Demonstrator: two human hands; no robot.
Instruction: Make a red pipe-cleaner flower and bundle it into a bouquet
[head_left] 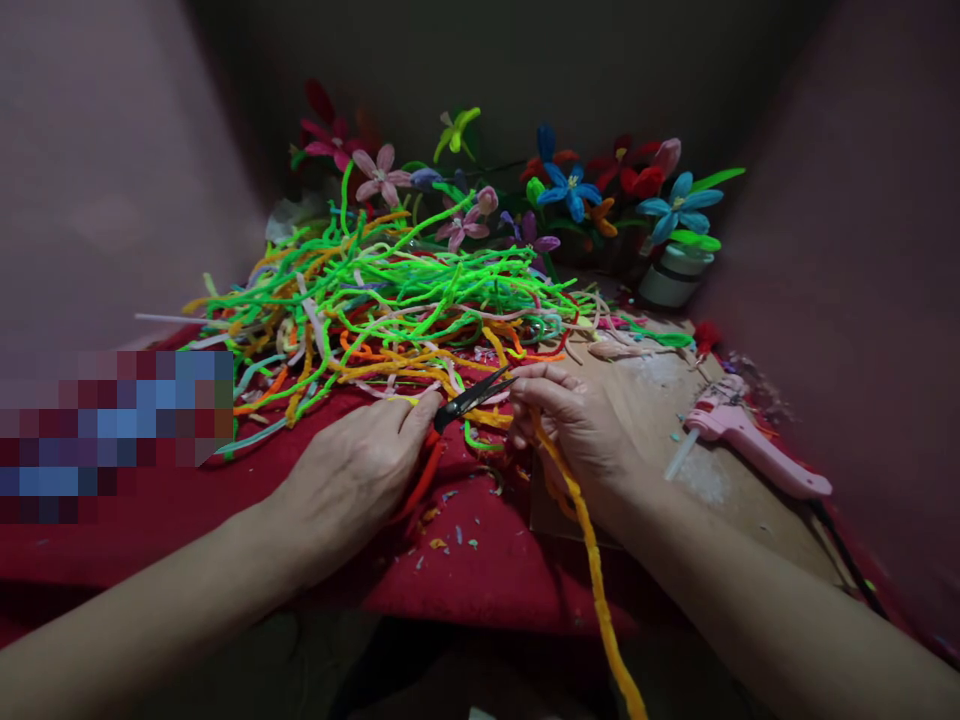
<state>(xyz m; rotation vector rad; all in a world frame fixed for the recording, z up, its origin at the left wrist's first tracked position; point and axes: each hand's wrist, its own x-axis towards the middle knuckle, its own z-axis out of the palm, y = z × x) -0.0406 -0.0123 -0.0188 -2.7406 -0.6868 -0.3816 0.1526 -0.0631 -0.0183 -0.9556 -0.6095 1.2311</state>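
My left hand [367, 455] is closed round the red handles of a pair of scissors [474, 397], whose dark blades point right and reach the fingertips of my right hand [559, 405]. The blades look slightly apart. My right hand is closed on an orange pipe cleaner [592, 550], which hangs from the fingers down past the table's front edge. What lies between the blade tips and the fingers is too small to make out. Behind both hands spreads a tangled pile of pipe cleaners [420, 290], mostly green and orange.
Pipe-cleaner flowers [574, 190] stand at the back, some near a white jar [675, 277]. A pink glue gun [757, 450] lies on a brown board [652, 400] at the right. Small scraps dot the red cloth [465, 580]. A blurred patch covers the left side.
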